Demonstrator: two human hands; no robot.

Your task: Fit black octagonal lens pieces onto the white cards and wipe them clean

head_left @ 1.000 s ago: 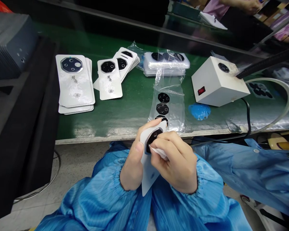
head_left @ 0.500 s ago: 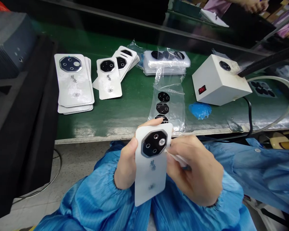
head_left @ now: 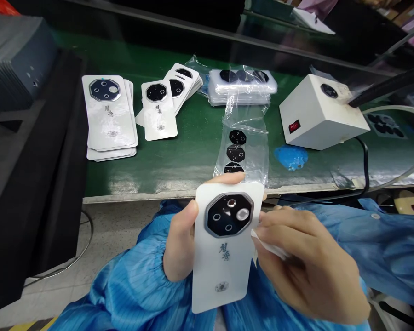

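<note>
A white phone back cover [head_left: 236, 271] stands tilted up in front of me. My left hand [head_left: 180, 241] grips it by its left side, thumb on the edge and fingers behind. Near its top is a black octagonal camera panel [head_left: 224, 220] with a silver rim and several lens rings. My right hand [head_left: 313, 262] is closed at the cover's right edge, pinching a white wipe [head_left: 272, 247]. The wipe's tip lies close to the cover's edge beside the panel; whether it touches cannot be told. Dark printed characters and a round emblem mark the cover below.
On the green bench [head_left: 179, 170] lie a stack of similar covers [head_left: 112, 122] and a fanned pile of covers [head_left: 160, 110]. Clear film [head_left: 258, 151] carries black octagonal pieces. Behind it is a bagged bundle [head_left: 241, 87]. A white switch box [head_left: 317, 119] and blue putty-like patch [head_left: 291, 157] are at right.
The cover has come nearer the camera and turned to face it more squarely. My right hand with the wipe has moved right and slightly down, away from the camera panel.
</note>
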